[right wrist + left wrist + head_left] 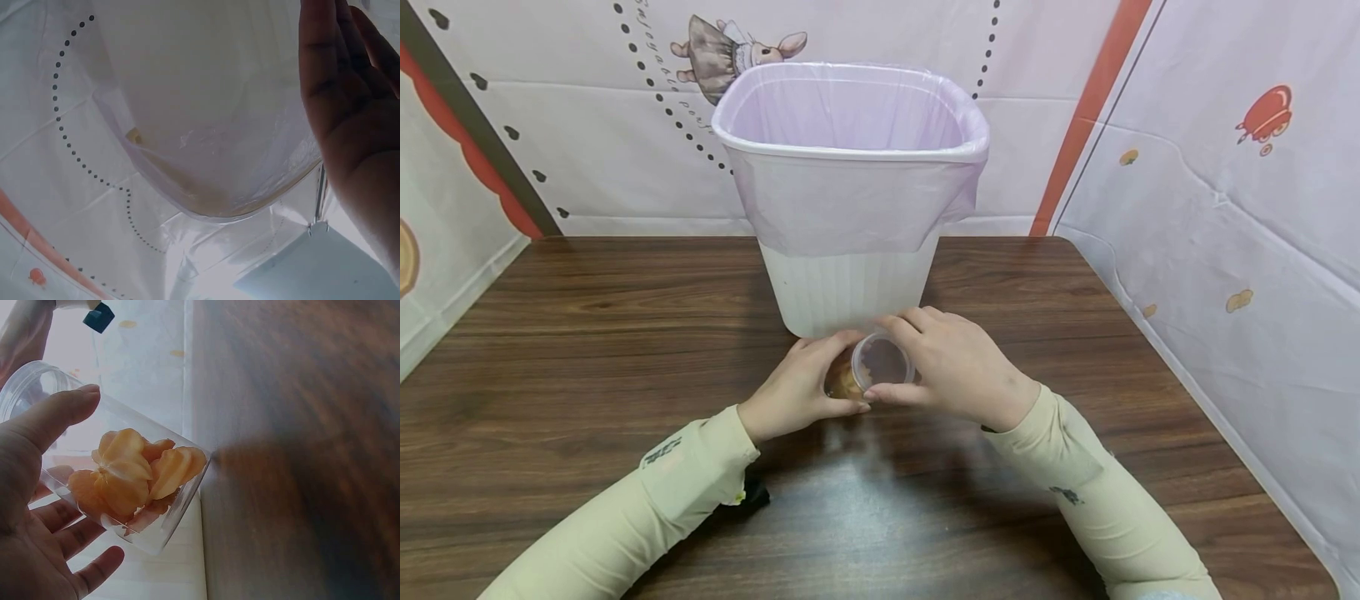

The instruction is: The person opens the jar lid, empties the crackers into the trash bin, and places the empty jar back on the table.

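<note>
A clear plastic jar (153, 540) holds several golden, ridged cookies (122, 469) at its bottom end. My left hand (801, 383) grips the jar round its side, thumb on the near side and fingers behind. The jar leans over, its round clear lid (883, 362) facing up and toward me in the head view. At the lid's edge is my right hand (962, 367), thumb on the near rim and fingers curved along the far side. In the right wrist view, the right hand (356, 106) shows at the right edge, the jar out of sight.
Just beyond my hands a tall white trash bin (850, 292) stands on the dark wood table (587, 333). A pale purple bag (850, 204) lines it and folds over its rim. Printed cloth (1030, 167) hangs behind and along both sides. Something black (756, 497) shows under the left sleeve.
</note>
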### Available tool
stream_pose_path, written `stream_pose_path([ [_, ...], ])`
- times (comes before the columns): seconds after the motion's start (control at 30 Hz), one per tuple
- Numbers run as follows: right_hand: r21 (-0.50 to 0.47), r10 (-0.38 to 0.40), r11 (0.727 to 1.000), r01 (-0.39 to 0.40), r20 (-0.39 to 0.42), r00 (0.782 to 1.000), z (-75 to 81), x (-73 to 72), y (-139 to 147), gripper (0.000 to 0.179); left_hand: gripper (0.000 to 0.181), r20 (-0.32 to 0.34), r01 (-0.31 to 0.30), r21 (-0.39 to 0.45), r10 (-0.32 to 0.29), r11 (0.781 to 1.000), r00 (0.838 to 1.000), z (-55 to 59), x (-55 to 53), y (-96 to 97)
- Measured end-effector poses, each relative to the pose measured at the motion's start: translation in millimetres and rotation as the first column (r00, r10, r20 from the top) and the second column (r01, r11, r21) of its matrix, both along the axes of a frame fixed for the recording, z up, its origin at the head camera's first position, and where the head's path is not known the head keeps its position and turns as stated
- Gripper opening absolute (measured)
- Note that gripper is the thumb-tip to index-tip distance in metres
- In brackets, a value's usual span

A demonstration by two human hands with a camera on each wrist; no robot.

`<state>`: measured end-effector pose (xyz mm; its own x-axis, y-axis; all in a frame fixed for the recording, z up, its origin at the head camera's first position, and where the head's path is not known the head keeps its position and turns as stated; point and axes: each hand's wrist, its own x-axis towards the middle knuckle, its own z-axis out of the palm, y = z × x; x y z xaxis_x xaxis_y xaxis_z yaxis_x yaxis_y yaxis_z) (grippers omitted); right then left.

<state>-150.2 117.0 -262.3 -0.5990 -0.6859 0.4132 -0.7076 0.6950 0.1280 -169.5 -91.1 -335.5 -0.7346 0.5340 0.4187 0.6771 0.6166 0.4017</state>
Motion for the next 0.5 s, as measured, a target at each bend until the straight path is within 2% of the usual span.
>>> stream_pose_path([
  [0.17, -0.003, -0.050, 0.999, 0.050, -0.014, 0.999, -1.4, 0.6, -0.2, 0.068, 0.075, 0.000, 0.002, 0.001, -0.002, 1.000, 1.000, 0.1, 0.5, -0.2],
  [0.5, 0.022, -0.070, 0.997, 0.070, -0.007, 0.998, -3.3, 1.1, -1.2, 0.061, 0.075, 0.010, 0.001, 0.002, -0.001, 1.000, 1.000, -0.2, 0.1, 0.0],
])
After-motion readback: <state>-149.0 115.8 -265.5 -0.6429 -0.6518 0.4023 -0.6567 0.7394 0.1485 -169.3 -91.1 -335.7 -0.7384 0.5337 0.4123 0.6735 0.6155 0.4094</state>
